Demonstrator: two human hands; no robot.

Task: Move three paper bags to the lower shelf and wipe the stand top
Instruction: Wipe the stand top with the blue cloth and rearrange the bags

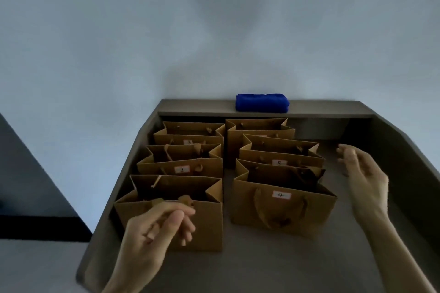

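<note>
Clearly laid out on the dark grey table (250, 266) are six brown paper bags in two columns of three, all upright with their mouths open. In the left column, the near bag (209, 228) shows no readable label, since the left hand (152, 233) is in front of its face. Behind it stands the bag marked 2 (182, 169) on a small white sticker, and behind that a bag (188, 140) whose sticker is mostly hidden; the digit cannot be read for certain. In the right column, the near bag marked 4 (281, 195) has its rope handle hanging down the front panel, the bag marked 5 (279, 162) stands just behind it, and the far bag (259, 131) shows only a sliver of its sticker.

The left hand has its fingers curled, thumb against fingertips, at the near rim of the near left bag by a handle knot; whether it actually pinches the handle cannot be told. The right hand (364, 173) hovers to the right of bags 4 and 5, fingers loosely spread and relaxed, holding nothing and touching no bag.

A folded blue cloth (262, 102) lies on the raised ledge (190, 107) along the far edge of the table, against a pale wall (214, 31).
</note>
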